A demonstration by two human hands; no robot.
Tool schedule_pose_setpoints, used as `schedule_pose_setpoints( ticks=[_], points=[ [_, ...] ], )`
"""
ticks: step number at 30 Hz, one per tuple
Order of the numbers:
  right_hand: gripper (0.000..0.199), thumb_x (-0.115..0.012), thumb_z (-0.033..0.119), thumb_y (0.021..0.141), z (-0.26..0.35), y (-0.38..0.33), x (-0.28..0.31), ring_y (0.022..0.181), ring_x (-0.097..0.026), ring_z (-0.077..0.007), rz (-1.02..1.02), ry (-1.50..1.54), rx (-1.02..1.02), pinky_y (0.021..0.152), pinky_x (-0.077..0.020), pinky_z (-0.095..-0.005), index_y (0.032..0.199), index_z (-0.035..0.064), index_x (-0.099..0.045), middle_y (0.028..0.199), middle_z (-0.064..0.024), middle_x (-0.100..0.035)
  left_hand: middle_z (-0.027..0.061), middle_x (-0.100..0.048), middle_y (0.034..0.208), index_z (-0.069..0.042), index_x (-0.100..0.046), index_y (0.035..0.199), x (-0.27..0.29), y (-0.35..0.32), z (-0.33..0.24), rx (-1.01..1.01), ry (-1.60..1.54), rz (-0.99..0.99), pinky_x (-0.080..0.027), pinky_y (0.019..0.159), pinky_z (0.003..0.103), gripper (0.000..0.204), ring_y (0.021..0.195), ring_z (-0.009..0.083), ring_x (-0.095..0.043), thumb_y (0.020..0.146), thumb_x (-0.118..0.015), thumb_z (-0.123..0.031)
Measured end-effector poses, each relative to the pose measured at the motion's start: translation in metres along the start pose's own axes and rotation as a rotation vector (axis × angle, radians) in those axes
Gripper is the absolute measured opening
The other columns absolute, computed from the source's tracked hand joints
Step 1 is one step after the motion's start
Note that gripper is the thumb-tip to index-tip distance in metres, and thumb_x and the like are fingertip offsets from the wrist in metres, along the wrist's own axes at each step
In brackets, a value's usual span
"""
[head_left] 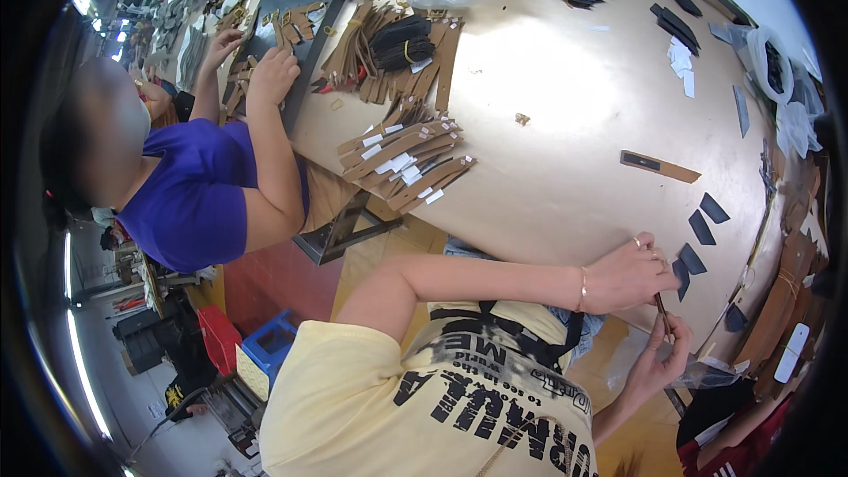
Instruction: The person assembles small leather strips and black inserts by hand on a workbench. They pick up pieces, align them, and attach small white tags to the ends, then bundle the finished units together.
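Yellow shirt w/ black print (459,389) is closest to my view, at the near edge of the tan table (565,106).

Just off that edge both hands meet on one thin dark strip (661,305). L hand (627,276), w/ rings and a bracelet, pinches its upper end, fingers curled together. R hand (661,355) pinches the lower end from below. The strip stands almost upright between them, above the table edge and not lying on it.

On the table beside the L hand I see a row of small dark pcs (700,228), flat and a little apart from each other. A tan strip w/ dark insert (658,165) lies alone, further in on the table.

I judge the work is at an early-to-middle stage: only a few dark pcs are laid out and one strip is in hand. Whether the row is finished or waiting, I cannot tell. Stacks of tan strips w/ white labels (406,159) sit at the table's left edge, and I think these are not yet handled here.

At the far left corner of the table a co-worker in a blue shirt (194,203) has both hands on other brown pcs (265,62).
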State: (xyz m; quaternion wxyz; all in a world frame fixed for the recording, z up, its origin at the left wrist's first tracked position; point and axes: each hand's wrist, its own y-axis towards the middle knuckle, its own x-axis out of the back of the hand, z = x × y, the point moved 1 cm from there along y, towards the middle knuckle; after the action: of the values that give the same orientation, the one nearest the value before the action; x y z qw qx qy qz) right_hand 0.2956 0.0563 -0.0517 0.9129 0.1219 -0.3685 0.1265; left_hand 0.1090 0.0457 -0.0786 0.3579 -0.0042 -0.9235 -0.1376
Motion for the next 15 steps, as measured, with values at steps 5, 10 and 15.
schedule_pose_setpoints(
  ticks=[5,10,15],
  points=[
    [0.027,-0.077,-0.001,0.078,0.036,0.017,-0.021,0.089,-0.062,-0.0257,0.144,0.056,0.143,0.082,-0.0488,-0.0359,0.103,0.0040,-0.066,0.101,-0.0102,-0.067,0.0058,-0.069,0.092,-0.009,-0.069,0.104,0.063,-0.052,0.012,0.165,-0.204,-0.015,-0.046,0.083,0.036,0.020,0.087,0.0224,-0.065,0.086,-0.069,-0.018],
    [0.026,-0.077,0.013,0.080,0.071,0.042,-0.053,0.090,-0.061,-0.0239,0.242,0.022,0.420,0.086,-0.0448,-0.0377,0.104,0.0112,-0.069,0.097,-0.0044,-0.066,0.0115,-0.072,0.091,0.000,-0.073,0.103,0.149,-0.148,0.021,0.754,0.118,-0.341,-0.051,0.076,0.028,0.019,0.079,0.0172,-0.066,0.084,-0.073,-0.004],
    [0.019,-0.076,0.016,0.081,0.080,0.042,-0.063,0.089,-0.061,-0.0233,0.274,0.069,0.501,0.083,-0.0449,-0.0376,0.098,0.0107,-0.070,0.095,-0.0031,-0.066,0.0116,-0.068,0.108,-0.002,-0.071,0.107,0.168,-0.170,0.027,0.771,0.740,-0.499,-0.049,0.083,0.036,0.026,0.099,0.0260,-0.064,0.082,-0.075,-0.005]
  ],
)
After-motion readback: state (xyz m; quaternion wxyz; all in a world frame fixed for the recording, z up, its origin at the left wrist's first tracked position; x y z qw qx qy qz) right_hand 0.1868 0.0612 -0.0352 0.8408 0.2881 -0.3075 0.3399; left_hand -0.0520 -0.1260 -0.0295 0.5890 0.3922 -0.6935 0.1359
